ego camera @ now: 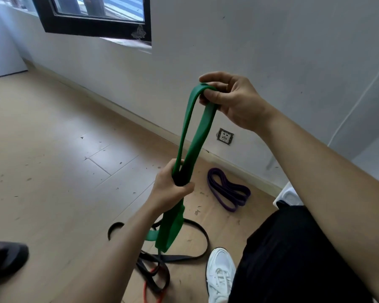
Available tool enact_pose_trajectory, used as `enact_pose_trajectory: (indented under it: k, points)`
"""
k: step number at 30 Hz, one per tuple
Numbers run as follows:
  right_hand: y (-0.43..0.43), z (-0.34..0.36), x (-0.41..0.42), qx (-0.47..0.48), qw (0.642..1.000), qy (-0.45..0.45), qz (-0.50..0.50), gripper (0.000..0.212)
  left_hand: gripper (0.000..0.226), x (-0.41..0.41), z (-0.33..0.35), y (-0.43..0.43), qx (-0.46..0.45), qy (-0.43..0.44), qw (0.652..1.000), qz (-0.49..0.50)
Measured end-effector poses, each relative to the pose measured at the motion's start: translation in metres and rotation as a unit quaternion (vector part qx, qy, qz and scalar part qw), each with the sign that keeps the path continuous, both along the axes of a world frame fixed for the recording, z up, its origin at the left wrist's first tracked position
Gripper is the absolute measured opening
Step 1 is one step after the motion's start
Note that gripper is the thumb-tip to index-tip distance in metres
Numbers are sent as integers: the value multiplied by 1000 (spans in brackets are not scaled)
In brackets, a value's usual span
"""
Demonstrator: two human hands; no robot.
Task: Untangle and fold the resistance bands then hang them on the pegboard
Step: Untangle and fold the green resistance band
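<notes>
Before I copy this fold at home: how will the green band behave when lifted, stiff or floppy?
Probably floppy: the green band bends and twists between the right hand and left hand. Likely light: a pinch alone holds its top loop. Its lower end hangs limp.

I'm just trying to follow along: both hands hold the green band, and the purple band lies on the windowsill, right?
Not quite: the head view shows the purple band on the floor by the wall, not the windowsill. The left hand and right hand do hold the green band.
</notes>
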State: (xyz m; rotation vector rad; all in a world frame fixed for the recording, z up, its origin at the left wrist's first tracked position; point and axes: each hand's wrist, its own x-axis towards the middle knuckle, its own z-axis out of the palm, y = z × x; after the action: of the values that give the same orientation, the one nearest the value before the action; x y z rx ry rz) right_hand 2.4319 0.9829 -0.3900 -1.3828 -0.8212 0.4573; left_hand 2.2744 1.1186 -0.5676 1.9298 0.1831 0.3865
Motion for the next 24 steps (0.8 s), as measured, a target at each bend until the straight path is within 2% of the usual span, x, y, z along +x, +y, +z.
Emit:
enact_pose_trajectory:
  k: [4, 9, 12, 16, 20, 24]
  points:
    - [-7, -1, 7, -8, 1000, 26, -3, 26, 17, -3, -4, 9, -44, 45, 997, -43]
    - [-26, -10, 25, -99, 995, 24, 6, 38, 7, -7, 0, 26, -68, 78, 991, -86]
    - [-34, -18, 32, -194, 981, -15, -27, 46, 21, -5, 3, 42, -68, 80, 989, -102]
    - [-36, -38, 36, -314, 945, -66, -59, 47, 19, 1, 25, 62, -44, 83, 991, -96]
    - [-39, -60, 42, -416, 904, -83, -58, 33, 38, 6, 61, 81, -10, 100, 989, -106]
    - [-32, -78, 35, -440, 897, -49, -4, 41, 49, 12, 103, 94, 10, 98, 989, -112]
